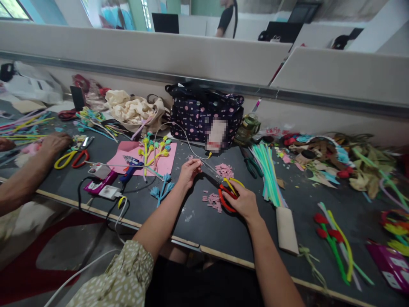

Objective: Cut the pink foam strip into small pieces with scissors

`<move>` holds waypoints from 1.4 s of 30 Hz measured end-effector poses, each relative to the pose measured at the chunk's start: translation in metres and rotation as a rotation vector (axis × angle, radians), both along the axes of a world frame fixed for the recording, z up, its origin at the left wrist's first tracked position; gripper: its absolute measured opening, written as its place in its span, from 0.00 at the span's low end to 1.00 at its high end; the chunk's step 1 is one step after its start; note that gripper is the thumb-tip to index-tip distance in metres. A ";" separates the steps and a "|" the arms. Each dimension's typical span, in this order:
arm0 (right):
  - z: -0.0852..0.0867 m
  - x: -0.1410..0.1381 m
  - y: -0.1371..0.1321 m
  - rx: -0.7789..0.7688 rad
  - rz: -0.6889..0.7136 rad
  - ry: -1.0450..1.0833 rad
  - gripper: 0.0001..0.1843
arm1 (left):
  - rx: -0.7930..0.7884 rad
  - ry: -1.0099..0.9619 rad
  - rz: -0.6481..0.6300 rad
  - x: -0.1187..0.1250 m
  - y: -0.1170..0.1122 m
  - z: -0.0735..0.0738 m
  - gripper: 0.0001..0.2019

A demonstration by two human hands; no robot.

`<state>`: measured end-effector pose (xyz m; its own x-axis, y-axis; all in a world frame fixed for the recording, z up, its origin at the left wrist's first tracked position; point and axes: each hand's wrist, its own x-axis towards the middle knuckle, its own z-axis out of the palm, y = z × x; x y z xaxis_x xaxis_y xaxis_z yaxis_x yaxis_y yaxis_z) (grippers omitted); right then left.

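Note:
My right hand (244, 201) grips red and yellow scissors (227, 192), whose blades point up and left toward my left hand (189, 170). That left hand is pinched shut on a small pink piece at the blade tips. Pink cut scraps (213, 200) lie on the dark table (204, 221) just below the scissors. A second heap of pink scraps (225, 170) sits just beyond the blades.
Another person's hand (54, 143) rests at the left beside a second pair of scissors (74, 157). A pink sheet (128, 160) with foam flowers, a blue glue gun (131, 168), a dotted bag (206, 113), a bundle of green sticks (268, 175) and finished flowers (335, 238) surround me.

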<state>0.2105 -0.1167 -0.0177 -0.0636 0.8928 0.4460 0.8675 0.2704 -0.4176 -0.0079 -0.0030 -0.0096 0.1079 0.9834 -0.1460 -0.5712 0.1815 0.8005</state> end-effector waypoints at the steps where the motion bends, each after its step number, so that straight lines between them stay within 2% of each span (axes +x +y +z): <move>1: 0.000 0.000 0.000 -0.005 -0.003 0.004 0.28 | 0.002 0.000 -0.001 0.000 0.000 0.000 0.17; 11: -0.007 0.002 0.002 0.011 -0.033 0.040 0.26 | 0.001 0.017 -0.012 0.000 -0.002 0.003 0.16; 42: -0.010 0.001 0.003 -0.057 0.018 0.167 0.24 | -0.026 0.018 -0.030 0.000 -0.002 0.004 0.15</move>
